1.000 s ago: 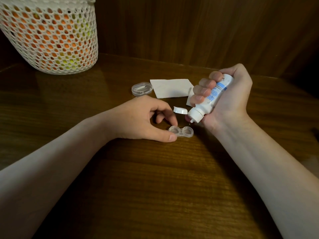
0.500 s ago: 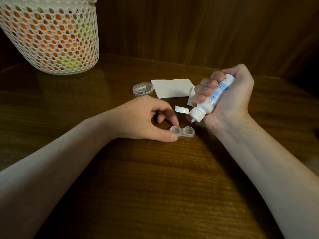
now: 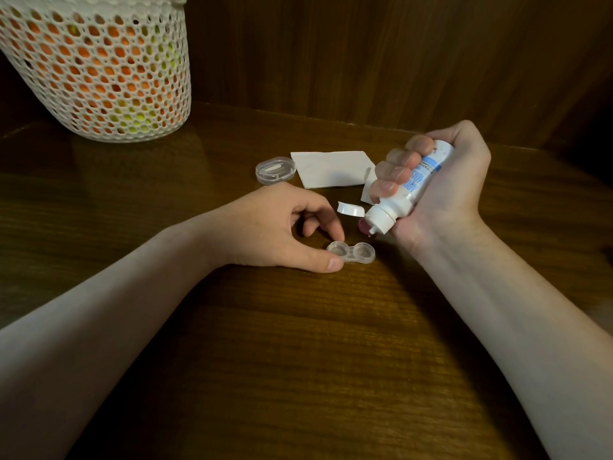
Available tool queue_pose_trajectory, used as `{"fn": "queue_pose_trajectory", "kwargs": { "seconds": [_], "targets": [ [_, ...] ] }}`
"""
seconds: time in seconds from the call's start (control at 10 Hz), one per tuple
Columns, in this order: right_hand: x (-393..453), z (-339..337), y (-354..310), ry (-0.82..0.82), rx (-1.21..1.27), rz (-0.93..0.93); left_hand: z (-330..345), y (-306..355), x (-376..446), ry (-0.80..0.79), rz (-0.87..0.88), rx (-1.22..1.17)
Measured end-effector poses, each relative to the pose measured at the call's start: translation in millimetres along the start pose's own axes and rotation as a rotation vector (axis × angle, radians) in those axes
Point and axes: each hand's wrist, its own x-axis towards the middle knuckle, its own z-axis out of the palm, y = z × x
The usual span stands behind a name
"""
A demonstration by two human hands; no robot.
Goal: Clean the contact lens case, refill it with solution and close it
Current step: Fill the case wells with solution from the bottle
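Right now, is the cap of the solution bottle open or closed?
Open. The flip cap hangs back off the solution bottle, leaving the nozzle bare, as the right hand tilts it down toward the lens case.

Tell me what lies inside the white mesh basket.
Through the holes of the white mesh basket orange and yellow-green shapes show, filling it from near the rim to the base. What they are cannot be told: the mesh covers them, and the top is out of frame.
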Motion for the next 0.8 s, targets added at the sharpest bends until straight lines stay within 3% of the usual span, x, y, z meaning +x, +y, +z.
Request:
{"fn": "queue_pose_trajectory", "kwargs": {
  "seconds": [0.8],
  "targets": [
    [-1.4, 1.9, 0.0, -0.001, -0.001, 0.003, -0.2, -0.2, 0.3, -0.002, 0.012, 0.005]
  ]
}}
